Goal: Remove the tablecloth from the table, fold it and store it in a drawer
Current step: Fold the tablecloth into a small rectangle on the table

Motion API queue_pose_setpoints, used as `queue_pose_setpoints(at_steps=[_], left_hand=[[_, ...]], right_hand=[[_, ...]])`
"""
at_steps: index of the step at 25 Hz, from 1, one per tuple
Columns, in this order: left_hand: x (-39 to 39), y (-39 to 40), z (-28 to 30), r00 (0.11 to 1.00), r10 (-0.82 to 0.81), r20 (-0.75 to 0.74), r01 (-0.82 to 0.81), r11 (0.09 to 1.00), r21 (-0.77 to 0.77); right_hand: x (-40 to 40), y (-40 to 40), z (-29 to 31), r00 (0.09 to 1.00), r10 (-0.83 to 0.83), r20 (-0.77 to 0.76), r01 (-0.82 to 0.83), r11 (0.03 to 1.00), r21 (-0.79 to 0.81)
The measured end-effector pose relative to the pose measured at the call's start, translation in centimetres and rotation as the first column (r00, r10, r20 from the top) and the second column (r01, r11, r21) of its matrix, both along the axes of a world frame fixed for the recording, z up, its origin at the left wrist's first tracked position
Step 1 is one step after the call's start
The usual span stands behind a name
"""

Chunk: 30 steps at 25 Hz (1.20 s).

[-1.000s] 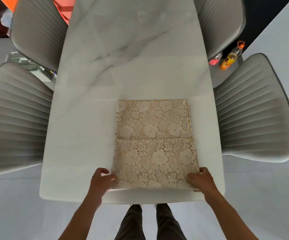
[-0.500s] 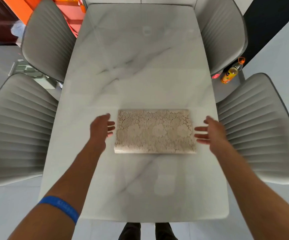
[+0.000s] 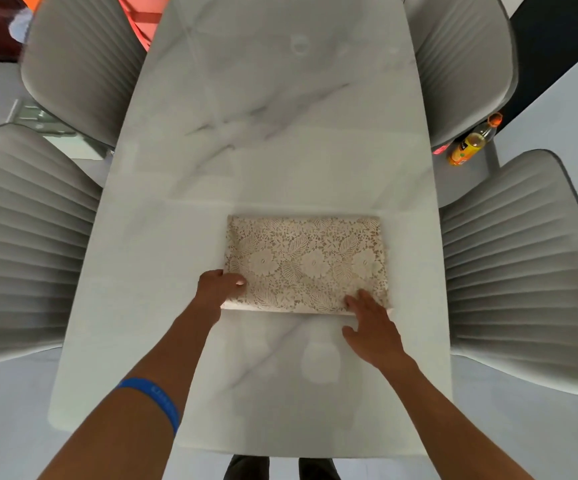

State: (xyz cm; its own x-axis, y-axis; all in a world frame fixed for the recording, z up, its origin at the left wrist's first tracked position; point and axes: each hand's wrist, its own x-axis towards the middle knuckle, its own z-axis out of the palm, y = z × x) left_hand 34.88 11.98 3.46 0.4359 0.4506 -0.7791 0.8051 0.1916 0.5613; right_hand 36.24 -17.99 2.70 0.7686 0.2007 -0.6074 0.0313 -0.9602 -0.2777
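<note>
The cream lace tablecloth (image 3: 306, 261) lies folded into a flat rectangle on the white marble table (image 3: 263, 133), right of centre. My left hand (image 3: 216, 289) is at its near left corner, with the thumb on top of the lace and the fingers curled at the edge. My right hand (image 3: 370, 323) lies flat with straight, spread fingers on the near right corner, partly on the bare table. No drawer is in view.
Grey ribbed chairs flank the table: near left (image 3: 21, 244), near right (image 3: 522, 271), far left (image 3: 83, 64), far right (image 3: 464, 64). An orange-capped bottle (image 3: 472, 142) stands on the floor between the right chairs. My legs show below the table's near edge.
The cloth went from a longer rectangle to half that depth, folded away from me. My hands then hovered open at its sides and have now come down onto its near corners.
</note>
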Motion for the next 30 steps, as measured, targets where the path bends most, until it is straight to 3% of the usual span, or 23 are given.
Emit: queue_pose_setpoints(at_steps=[2,3,4,5,6,7,9,11,12,14,15,16,17,18,19,20,22,23,25,27,30], left_hand=[[0.3,-0.6,2.2,0.997,-0.015,0.071,0.017,0.999,-0.034],[0.4,-1.3,3.8,0.986,-0.019,0.168,0.025,0.999,-0.030],[0.5,-2.2,5.6,0.958,-0.043,0.285,0.044,0.999,0.004],[0.5,-3.4,7.7,0.912,-0.108,0.397,0.079,0.993,0.089],[0.3,-4.5,9.9,0.846,-0.217,0.488,0.124,0.969,0.216],[0.0,-5.6,12.3,0.751,-0.354,0.557,0.168,0.918,0.358],[-0.8,-7.1,16.3,0.458,-0.668,0.586,0.193,0.718,0.668],[-1.9,-7.8,18.0,0.195,-0.892,0.408,0.092,0.431,0.898],[-2.6,-8.1,17.8,0.132,-0.946,0.297,0.055,0.306,0.950],[-4.8,-8.8,15.3,0.092,-0.992,0.088,0.070,0.094,0.993],[-6.3,-9.2,13.5,0.080,-0.997,-0.004,0.161,0.009,0.987],[-7.9,-9.5,11.3,0.040,-0.994,-0.102,0.307,-0.085,0.948],[-9.4,-9.6,9.1,-0.032,-0.982,-0.185,0.497,-0.176,0.850],[-11.1,-9.5,6.8,-0.105,-0.971,-0.217,0.679,-0.229,0.698],[-12.7,-9.4,4.7,-0.120,-0.969,-0.215,0.820,-0.219,0.529],[-14.0,-9.3,3.2,-0.066,-0.975,-0.213,0.890,-0.154,0.430],[-15.5,-9.1,1.1,0.212,-0.957,-0.198,0.844,0.077,0.530],[-15.8,-8.9,0.4,0.352,-0.919,-0.177,0.768,0.176,0.616],[-15.5,-8.5,-0.1,0.502,-0.837,-0.217,0.689,0.235,0.686],[-15.4,-8.1,-1.2,0.478,-0.811,-0.336,0.749,0.178,0.638],[-15.7,-8.2,-2.5,0.352,-0.849,-0.394,0.810,0.066,0.582]], right_hand=[[-0.5,0.7,1.1,0.993,-0.004,0.117,0.008,0.999,-0.035],[-0.8,1.7,1.9,0.982,-0.088,0.166,0.081,0.995,0.050],[-0.7,3.1,3.1,0.964,-0.240,0.111,0.210,0.950,0.232],[-0.3,4.8,4.6,0.912,-0.403,-0.077,0.392,0.801,0.452],[0.6,6.4,6.4,0.816,-0.480,-0.324,0.567,0.552,0.611],[1.7,7.5,8.1,0.720,-0.455,-0.524,0.673,0.277,0.686],[4.0,8.1,11.3,0.639,-0.284,-0.715,0.703,-0.162,0.692],[5.4,6.7,13.1,0.585,-0.117,-0.803,0.696,-0.435,0.571],[5.4,5.5,13.2,0.559,-0.047,-0.828,0.712,-0.485,0.508],[4.4,2.8,11.6,0.483,-0.042,-0.875,0.772,-0.451,0.448],[3.5,1.7,10.2,0.427,-0.124,-0.896,0.811,-0.387,0.440],[2.3,0.6,8.5,0.376,-0.260,-0.890,0.856,-0.271,0.441],[0.8,-0.1,6.9,0.375,-0.419,-0.827,0.892,-0.080,0.445],[-0.9,-0.5,5.5,0.442,-0.555,-0.705,0.889,0.168,0.425],[-2.4,-0.9,3.9,0.544,-0.632,-0.552,0.839,0.398,0.371],[-3.8,-1.0,2.5,0.662,-0.639,-0.391,0.749,0.584,0.314],[-5.6,-0.6,0.8,0.839,-0.518,-0.168,0.545,0.799,0.256],[-6.1,0.0,0.5,0.890,-0.448,-0.085,0.455,0.860,0.233],[-6.5,1.6,0.8,0.955,-0.255,0.150,0.246,0.966,0.078],[-6.4,3.2,1.0,0.970,-0.127,0.207,0.131,0.991,-0.001],[-6.7,4.3,0.5,0.923,-0.371,-0.103,0.382,0.915,0.133]])
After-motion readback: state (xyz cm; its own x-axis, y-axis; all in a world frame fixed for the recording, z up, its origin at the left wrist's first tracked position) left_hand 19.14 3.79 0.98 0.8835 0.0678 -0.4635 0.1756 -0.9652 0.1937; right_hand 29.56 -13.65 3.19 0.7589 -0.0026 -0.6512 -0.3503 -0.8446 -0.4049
